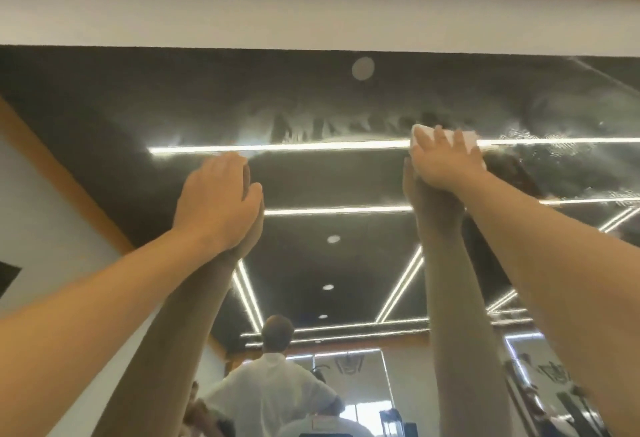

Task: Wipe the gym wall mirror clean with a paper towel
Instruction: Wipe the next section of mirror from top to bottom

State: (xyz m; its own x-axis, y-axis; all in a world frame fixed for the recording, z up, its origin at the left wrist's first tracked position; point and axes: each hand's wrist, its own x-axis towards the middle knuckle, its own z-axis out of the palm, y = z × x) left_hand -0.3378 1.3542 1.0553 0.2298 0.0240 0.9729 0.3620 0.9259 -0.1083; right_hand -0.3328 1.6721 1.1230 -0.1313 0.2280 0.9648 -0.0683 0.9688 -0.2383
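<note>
The wall mirror [329, 97] fills most of the view, seen from below with both my arms raised. My right hand [446, 163] presses a folded white paper towel [465, 137] flat against the glass near the mirror's upper part. Smeared, hazy streaks [311, 125] run across the glass to the left of the towel. My left hand [218, 197] rests flat against the mirror lower and to the left, fingers together, holding nothing. Both arms are mirrored in the glass just behind them.
A white wall band [311, 17] runs above the mirror's top edge. The reflection shows a dark ceiling with light strips [339, 209], a person in a white shirt [273, 388], and gym equipment at lower right [554, 388]. An orange-trimmed wall [52, 173] shows at left.
</note>
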